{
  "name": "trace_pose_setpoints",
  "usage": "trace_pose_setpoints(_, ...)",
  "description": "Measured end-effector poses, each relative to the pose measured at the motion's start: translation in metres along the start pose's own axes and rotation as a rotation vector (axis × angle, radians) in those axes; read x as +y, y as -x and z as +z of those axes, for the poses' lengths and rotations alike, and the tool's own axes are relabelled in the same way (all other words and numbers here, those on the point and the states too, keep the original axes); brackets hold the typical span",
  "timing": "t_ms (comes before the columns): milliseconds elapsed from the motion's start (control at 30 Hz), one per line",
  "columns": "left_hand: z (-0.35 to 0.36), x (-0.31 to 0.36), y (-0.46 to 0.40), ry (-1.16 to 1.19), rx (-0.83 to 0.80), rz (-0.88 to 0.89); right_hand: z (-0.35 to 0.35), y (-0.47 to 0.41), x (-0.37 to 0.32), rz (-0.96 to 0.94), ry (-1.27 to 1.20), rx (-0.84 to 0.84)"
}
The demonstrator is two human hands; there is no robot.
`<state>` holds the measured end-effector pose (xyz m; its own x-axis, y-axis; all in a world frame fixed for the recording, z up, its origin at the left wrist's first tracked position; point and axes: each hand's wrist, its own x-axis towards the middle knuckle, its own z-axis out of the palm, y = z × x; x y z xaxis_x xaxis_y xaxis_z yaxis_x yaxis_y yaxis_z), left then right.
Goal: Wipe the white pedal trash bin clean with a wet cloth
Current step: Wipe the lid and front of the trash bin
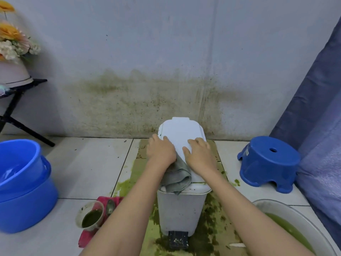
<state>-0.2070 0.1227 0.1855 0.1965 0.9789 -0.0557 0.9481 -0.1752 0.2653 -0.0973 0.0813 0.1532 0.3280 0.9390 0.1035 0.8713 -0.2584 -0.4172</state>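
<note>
Head view shows the bin (181,209) standing on a dirty mat (214,215) near the wall, in the middle of the floor, with its lid (180,137) closed. My left hand (161,151) lies on the left part of the lid and presses the cloth (178,177) down; the fingers look nearly straight, and the cloth comes out from under the palm and hangs over the near rim. I cannot tell if the thumb pinches it. My right hand (200,154) rests flat on the lid beside it, fingers stretched, holding nothing. I judge the bin is light hollow plastic, so it can slide or tip on the wet green mess if I push hard; the flat right hand is a good brace on the lid. The cloth is soft and soaked, it will bunch, so I would keep the palm wide on it. The body still has dark specks, and the pedal (178,239) is smeared.
</note>
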Motion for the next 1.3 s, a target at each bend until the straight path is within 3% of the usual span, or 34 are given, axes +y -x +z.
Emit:
trace_pose_setpoints(167, 0.037, -0.001, 0.039, 0.174, 0.117, 0.017, 0.011, -0.006, 0.001, 0.030, 0.000, -0.040)
trace_pose_setpoints(267, 0.035, -0.012, 0.003, 0.306, 0.070, -0.020, 0.012, -0.006, 0.004, 0.029, -0.028, -0.019)
trace_pose_setpoints(367, 0.030, -0.016, -0.043, 0.326, -0.017, 0.059, 0.011, -0.006, 0.005, 0.051, -0.055, -0.028)
trace_pose_setpoints(500, 0.024, -0.006, -0.095, 0.293, 0.020, 0.211, 0.011, -0.007, 0.004, 0.060, -0.071, -0.027)
trace_pose_setpoints(600, 0.020, -0.008, -0.109, 0.396, 0.046, 0.250, 0.010, -0.007, 0.003, 0.080, -0.127, -0.014)
trace_pose_setpoints(767, 0.029, -0.022, -0.060, 0.451, 0.110, 0.235, 0.006, -0.008, 0.000, 0.103, -0.164, -0.023)
trace_pose_setpoints(900, 0.046, -0.030, -0.007, 0.356, 0.276, 0.261, 0.007, -0.007, -0.001, 0.098, -0.132, -0.033)
trace_pose_setpoints(1167, 0.031, 0.006, -0.114, 0.129, 0.018, 0.177, 0.010, -0.006, 0.002, 0.071, -0.111, -0.031)
trace_pose_setpoints(1300, 0.012, 0.007, -0.142, 0.478, 0.026, 0.281, 0.012, -0.011, 0.005, 0.102, -0.197, 0.009)
